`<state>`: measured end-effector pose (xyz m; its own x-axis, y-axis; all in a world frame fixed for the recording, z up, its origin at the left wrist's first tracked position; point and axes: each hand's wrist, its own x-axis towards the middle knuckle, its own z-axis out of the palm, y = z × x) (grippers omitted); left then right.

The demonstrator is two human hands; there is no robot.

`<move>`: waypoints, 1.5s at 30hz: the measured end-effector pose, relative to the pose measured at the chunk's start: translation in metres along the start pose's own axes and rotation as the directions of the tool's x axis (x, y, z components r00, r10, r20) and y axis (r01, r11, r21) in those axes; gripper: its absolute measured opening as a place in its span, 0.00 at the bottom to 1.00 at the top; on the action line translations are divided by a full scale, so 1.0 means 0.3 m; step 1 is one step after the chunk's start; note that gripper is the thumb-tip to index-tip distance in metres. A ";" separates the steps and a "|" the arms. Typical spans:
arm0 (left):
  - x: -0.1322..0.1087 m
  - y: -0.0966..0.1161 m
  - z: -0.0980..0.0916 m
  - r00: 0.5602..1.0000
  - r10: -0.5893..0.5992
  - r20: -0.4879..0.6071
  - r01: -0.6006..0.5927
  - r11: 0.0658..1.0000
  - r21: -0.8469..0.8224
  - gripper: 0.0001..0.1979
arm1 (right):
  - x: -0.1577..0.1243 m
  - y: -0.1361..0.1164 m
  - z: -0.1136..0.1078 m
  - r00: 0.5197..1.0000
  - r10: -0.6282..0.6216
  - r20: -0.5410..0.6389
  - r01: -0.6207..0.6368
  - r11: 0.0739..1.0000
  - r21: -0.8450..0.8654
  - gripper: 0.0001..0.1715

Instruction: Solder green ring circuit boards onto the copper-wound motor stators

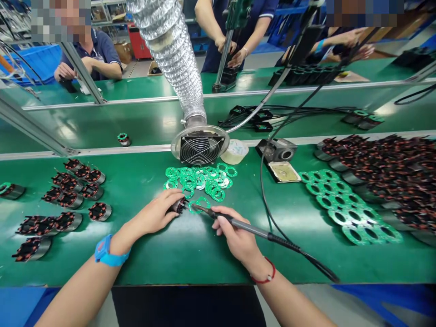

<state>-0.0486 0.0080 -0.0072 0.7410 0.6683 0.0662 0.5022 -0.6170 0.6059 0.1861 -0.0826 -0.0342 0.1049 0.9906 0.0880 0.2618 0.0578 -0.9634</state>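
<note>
My left hand (159, 210), with a blue wristband above it, is closed around a small motor stator (177, 206) lying on the green bench. Most of the stator is hidden under my fingers. My right hand (235, 231) grips a soldering iron (250, 227) like a pen, its tip pointing left toward the stator's wire ends. Whether the tip touches them I cannot tell. Just beyond the tip lies a green ring-shaped circuit board (200, 204). Behind it spreads a loose heap of similar ring boards (195, 177).
A fan with a foil duct (200, 149) hangs over the heap. Stators stand at left (68, 200) and in a dense block at right (384, 177), beside a joined board panel (347, 204). A soldering iron stand (279, 150) and sponge tray (284, 172) sit behind. Co-workers face the opposite bench.
</note>
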 end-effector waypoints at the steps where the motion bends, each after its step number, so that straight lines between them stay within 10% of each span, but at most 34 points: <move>1: 0.001 -0.002 0.004 1.000 0.008 0.001 -0.008 1.000 0.002 0.23 | 0.003 0.000 0.001 1.000 0.015 0.011 -0.015 1.000 0.010 0.16; 45: -0.003 -0.007 0.037 0.982 0.180 -0.050 -0.145 0.905 0.399 0.20 | 0.006 -0.016 -0.003 0.998 -0.053 0.039 0.055 0.996 -0.069 0.13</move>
<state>-0.0455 0.0042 -0.0173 0.7960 0.5663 0.2137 0.5247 -0.8216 0.2228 0.1858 -0.0814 -0.0292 0.0535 0.9903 0.1286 0.3327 0.1037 -0.9373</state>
